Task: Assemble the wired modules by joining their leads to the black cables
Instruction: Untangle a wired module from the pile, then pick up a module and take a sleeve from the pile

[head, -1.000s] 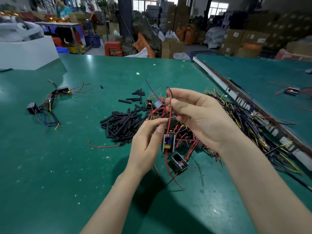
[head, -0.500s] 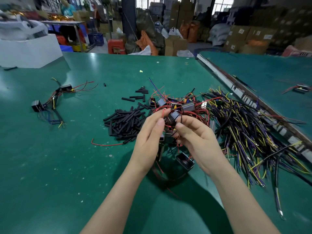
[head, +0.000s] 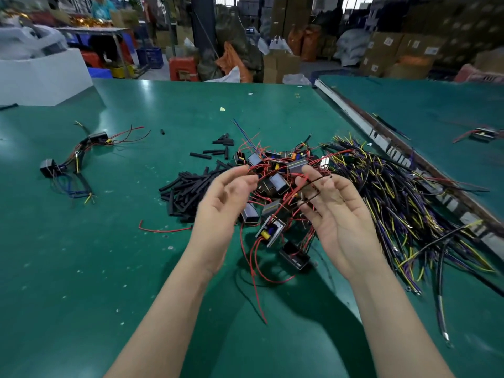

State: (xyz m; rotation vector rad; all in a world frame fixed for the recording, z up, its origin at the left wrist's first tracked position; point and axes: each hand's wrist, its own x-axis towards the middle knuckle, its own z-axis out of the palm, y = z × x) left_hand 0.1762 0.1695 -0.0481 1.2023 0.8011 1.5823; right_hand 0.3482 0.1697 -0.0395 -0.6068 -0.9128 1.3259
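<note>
Near desk (head: 81, 282) edge: bare green surface around both forearms. Left hand (head: 223, 211) raised, fingers loosely spread, fingertips on red leads (head: 261, 170). Right hand (head: 338, 216) pinches a dark lead (head: 313, 184). Module (head: 271, 230) hangs between them, long axis tilted up-right, above the module pile (head: 275, 173). Black cables (head: 403, 203) right; sleeving pieces (head: 185, 189) left.

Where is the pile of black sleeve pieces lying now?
In the head view, the pile of black sleeve pieces lies on the green table, just left of the left hand and the wired modules.
</note>
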